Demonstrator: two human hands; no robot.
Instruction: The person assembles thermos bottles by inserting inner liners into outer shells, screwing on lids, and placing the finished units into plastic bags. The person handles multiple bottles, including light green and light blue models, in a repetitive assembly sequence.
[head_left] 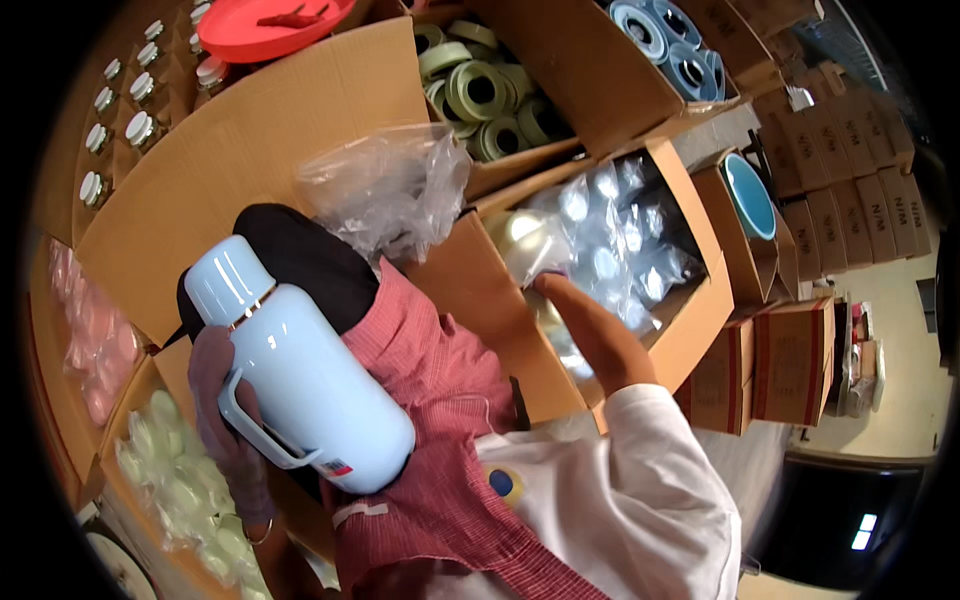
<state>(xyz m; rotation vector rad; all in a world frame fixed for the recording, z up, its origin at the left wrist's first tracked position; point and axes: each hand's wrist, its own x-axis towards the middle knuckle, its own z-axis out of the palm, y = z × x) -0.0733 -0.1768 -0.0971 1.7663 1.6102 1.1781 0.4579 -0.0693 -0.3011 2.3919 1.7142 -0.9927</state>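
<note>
A glossy light-blue thermos flask (pixel 330 390) with a cap and a side handle lies tilted across my lap. My left hand (pixel 212 375), in a greyish-purple glove, is closed around it at the handle side, below the cap. My right arm reaches over to an open cardboard box (pixel 690 340) on the right, full of shiny plastic-wrapped silvery pieces (pixel 605 262). My right hand (pixel 562 295) is at the box's near side, against a pale, cream-coloured wrapped piece (pixel 525 230). Its fingers are mostly hidden, so its grip does not show.
Crumpled clear plastic (pixel 395 190) lies beyond my lap. Boxes of green rings (pixel 475 92) and blue rings (pixel 690 72) stand at the back. At left are pale-green wrapped pieces (pixel 165 450), pink wrapped pieces (pixel 95 340) and white-capped bottles (pixel 140 128). A red basin (pixel 265 40) sits at the top.
</note>
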